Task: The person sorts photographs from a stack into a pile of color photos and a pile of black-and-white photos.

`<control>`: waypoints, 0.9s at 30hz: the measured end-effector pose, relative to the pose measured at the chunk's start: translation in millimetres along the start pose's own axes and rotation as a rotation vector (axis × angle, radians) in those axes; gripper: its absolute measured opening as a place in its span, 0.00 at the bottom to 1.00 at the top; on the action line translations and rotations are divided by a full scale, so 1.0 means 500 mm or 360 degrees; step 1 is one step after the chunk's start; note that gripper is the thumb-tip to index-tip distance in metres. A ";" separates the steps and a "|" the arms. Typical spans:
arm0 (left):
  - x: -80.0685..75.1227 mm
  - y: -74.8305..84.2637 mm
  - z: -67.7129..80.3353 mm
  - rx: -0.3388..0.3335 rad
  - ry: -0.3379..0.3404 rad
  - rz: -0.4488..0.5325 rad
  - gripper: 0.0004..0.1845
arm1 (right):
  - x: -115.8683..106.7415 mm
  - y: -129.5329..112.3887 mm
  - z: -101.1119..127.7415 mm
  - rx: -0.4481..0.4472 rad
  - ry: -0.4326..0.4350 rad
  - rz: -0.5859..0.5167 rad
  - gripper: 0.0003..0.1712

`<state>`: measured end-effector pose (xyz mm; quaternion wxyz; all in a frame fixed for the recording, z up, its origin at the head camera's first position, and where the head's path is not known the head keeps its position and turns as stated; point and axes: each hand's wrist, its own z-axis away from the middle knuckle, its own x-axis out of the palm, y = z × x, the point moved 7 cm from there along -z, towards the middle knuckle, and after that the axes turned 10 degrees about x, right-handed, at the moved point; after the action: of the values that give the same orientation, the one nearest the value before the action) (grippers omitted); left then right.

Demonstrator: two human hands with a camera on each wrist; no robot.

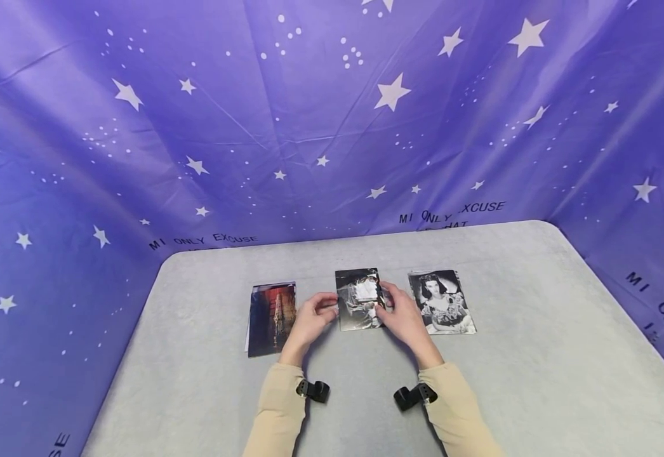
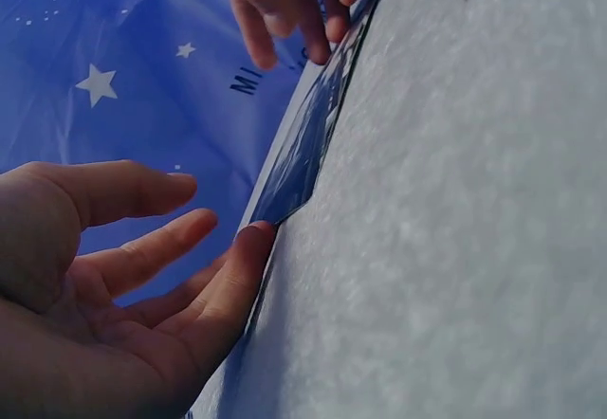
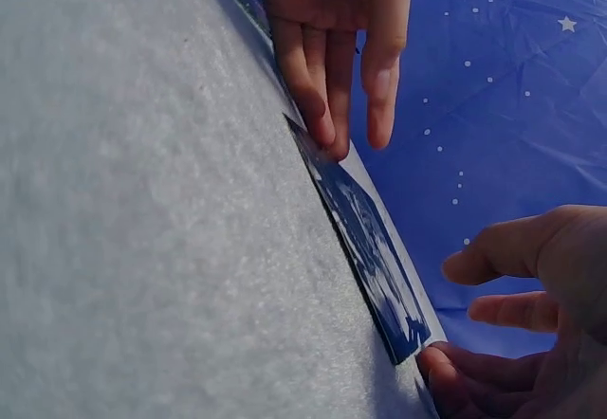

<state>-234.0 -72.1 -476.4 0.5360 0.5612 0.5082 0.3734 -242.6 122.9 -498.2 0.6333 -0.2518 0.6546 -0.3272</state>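
A black-and-white photo print (image 1: pixel 357 312) lies in the middle of the grey table, between the two hands. My left hand (image 1: pixel 313 315) is at its left edge, fingers loosely bent; in the left wrist view one fingertip (image 2: pixel 254 235) is right at the near corner of the print (image 2: pixel 308 154). On the other side, my right hand (image 1: pixel 402 312) is at the right edge, its thumb overlapping the print in the head view. The right wrist view shows its lower fingers (image 3: pixel 446 367) beside the corner of the print (image 3: pixel 365 244), the upper ones spread apart. Neither hand grips it.
To the left lies a small stack of prints, a dark reddish one (image 1: pixel 272 320) on top. A second stack, topped by a black-and-white portrait (image 1: pixel 443 304), lies to the right. The grey table (image 1: pixel 537 381) meets a purple star-patterned cloth (image 1: pixel 309 95) at its far edge.
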 end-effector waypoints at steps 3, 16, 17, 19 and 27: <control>0.004 0.004 0.000 0.0002 0.0021 -0.0026 0.19 | 0.000 0.002 0.000 0.0031 -0.0016 -0.0059 0.33; 0.010 -0.003 -0.008 -0.0112 0.0112 0.0019 0.23 | -0.007 0.017 0.006 0.0185 -0.0079 -0.0424 0.34; 0.012 -0.006 -0.008 -0.0124 0.0116 0.0046 0.24 | -0.009 0.019 0.007 0.0187 -0.0075 -0.0453 0.33; 0.016 -0.011 -0.011 -0.0129 0.0119 0.0102 0.26 | -0.012 0.024 0.009 0.0211 -0.0080 -0.0526 0.34; 0.040 -0.019 -0.017 -0.0098 0.0123 0.0243 0.29 | -0.023 0.049 0.015 0.0333 -0.0120 -0.0872 0.35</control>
<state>-240.0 -51.8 -487.0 0.5030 0.5667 0.4726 0.4500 -232.4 146.8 -508.7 0.5677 -0.3644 0.5011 -0.5421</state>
